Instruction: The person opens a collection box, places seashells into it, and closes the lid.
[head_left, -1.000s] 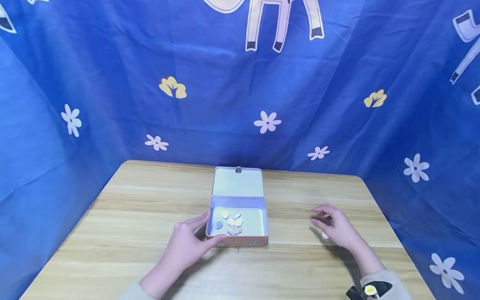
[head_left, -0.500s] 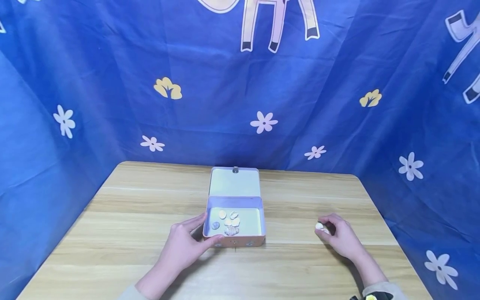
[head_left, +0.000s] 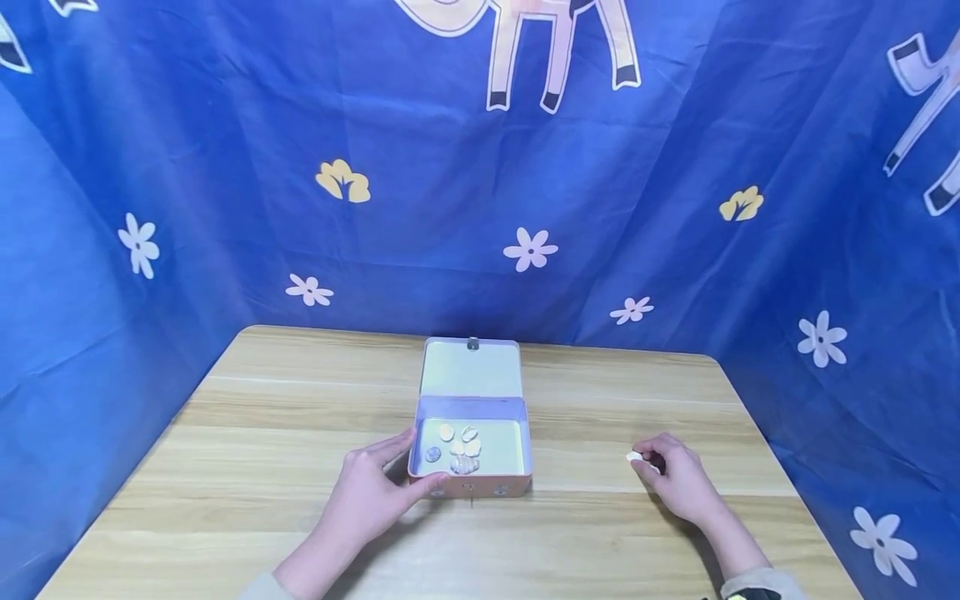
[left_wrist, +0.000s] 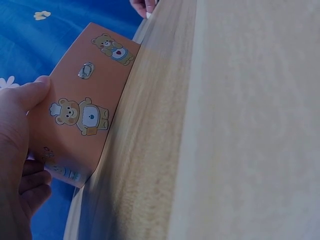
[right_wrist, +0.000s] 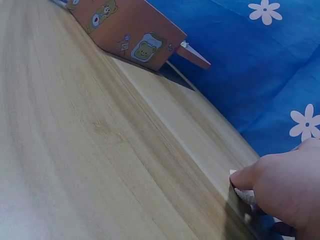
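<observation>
A small orange tin box [head_left: 495, 487] with bear pictures stands on the table, its lid [head_left: 471, 367] raised at the back. My left hand [head_left: 367, 492] holds its front left corner, thumb on the front wall and fingers along the left side. Several seashells [head_left: 466, 464] lie on the box's pale floor, mostly in its left half. To the right of the box, my right hand [head_left: 681, 482] pinches a white seashell [head_left: 633, 456] between thumb and fingers, low over the wood. The fingers cover part of that shell [right_wrist: 244, 195] in the right wrist view.
The wood-grain table [head_left: 315, 375] has rounded far corners. A blue curtain [head_left: 420, 208] printed with flowers and animal legs hangs behind it and along both sides. A metal clasp [left_wrist: 86, 70] sits on the box's front.
My right hand has gone from hovering with parted fingers over the white seashell to pinching it. The left hand keeps its place on the box.
</observation>
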